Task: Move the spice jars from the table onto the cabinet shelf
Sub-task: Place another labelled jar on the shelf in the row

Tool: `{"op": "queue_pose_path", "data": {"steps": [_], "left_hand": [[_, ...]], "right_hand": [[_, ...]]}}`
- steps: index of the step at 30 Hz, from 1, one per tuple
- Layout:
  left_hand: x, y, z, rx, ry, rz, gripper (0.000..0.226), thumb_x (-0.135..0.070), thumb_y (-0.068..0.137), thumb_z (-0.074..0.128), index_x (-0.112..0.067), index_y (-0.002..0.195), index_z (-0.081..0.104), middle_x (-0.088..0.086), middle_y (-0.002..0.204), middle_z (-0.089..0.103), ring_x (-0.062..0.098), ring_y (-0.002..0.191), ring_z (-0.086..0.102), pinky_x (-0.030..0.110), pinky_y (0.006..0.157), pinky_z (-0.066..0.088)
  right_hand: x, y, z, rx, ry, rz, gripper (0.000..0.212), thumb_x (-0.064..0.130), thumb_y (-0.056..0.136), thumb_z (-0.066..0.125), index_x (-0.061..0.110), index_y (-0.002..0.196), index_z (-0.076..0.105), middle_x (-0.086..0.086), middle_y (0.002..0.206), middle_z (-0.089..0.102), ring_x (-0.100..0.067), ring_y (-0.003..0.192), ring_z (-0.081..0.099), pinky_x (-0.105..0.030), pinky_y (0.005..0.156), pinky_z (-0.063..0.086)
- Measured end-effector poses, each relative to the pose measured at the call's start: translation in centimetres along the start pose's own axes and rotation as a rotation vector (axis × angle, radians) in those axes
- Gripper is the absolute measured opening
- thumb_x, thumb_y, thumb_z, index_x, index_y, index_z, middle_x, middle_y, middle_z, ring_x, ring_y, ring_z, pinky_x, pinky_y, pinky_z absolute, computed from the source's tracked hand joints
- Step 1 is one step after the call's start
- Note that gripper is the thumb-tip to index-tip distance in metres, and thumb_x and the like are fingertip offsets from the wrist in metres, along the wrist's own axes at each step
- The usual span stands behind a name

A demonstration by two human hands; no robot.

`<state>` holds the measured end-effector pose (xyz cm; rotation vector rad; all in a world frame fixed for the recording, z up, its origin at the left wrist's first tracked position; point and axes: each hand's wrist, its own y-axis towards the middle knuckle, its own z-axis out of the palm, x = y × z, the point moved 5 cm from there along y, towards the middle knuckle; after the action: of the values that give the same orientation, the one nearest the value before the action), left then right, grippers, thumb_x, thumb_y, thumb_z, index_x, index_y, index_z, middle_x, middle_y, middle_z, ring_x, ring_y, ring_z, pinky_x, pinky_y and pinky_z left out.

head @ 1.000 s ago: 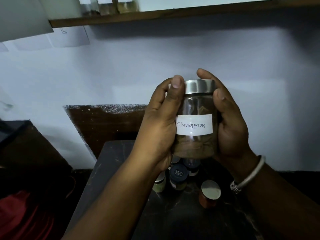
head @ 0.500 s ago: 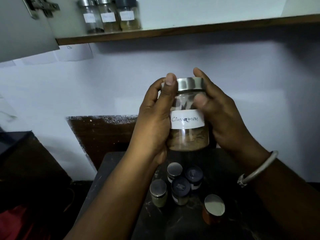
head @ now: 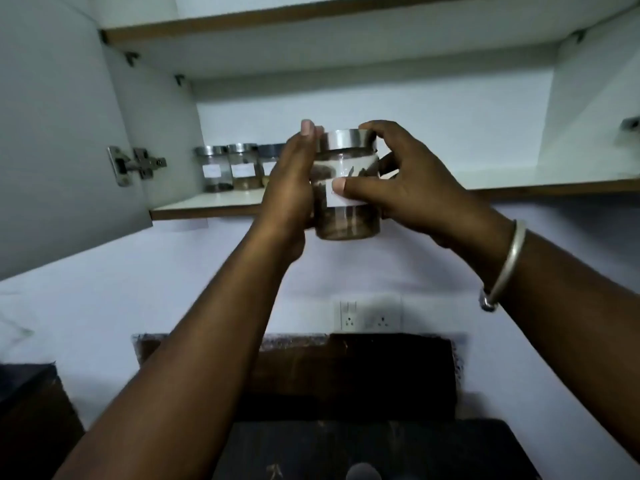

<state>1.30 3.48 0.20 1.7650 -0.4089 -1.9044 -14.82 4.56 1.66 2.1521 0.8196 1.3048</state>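
I hold a glass cinnamon jar with a steel lid and white label upright in both hands, in front of the lower cabinet shelf. My left hand wraps its left side. My right hand grips its right side, thumb across the label. Three labelled spice jars stand in a row at the shelf's left end, the third partly hidden behind my left hand. A jar lid on the dark table shows at the bottom edge.
The open cabinet door with its hinge hangs at the left. An upper shelf runs above. A wall socket sits below the shelf, above a dark wooden board.
Both hands have raised the jar from above the table up to shelf height. My view has tilted up, so the cabinet interior now shows and the table jars have dropped out of view.
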Motion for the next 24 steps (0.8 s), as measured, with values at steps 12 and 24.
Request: {"op": "queue_pose_path", "data": {"steps": [12,24], "left_hand": [[8.0,15.3,-5.3,-0.276,1.156,0.104,0.023,-0.018,0.09,0.052,-0.014,0.09,0.075,0.006,0.092,0.075,0.03,0.088,0.069,0.031,0.069,0.04],[8.0,15.9,-5.6,-0.319,1.191,0.169,0.027,-0.019,0.091,0.051,-0.019,0.096,0.078,0.006,0.096,0.077,0.03,0.089,0.071,0.034,0.074,0.054]], "right_hand": [[-8.2,23.1,7.7,0.029,-0.254,0.129,0.064,0.034,0.083,0.079,0.014,0.132,0.043,-0.005,0.114,0.06,-0.03,0.107,0.066,-0.049,0.089,0.06],[-15.5,31.5,15.6,0.155,-0.483,0.241,0.064,0.027,0.091,0.071,0.006,0.139,0.035,-0.018,0.13,0.059,-0.038,0.119,0.062,-0.042,0.083,0.052]]}}
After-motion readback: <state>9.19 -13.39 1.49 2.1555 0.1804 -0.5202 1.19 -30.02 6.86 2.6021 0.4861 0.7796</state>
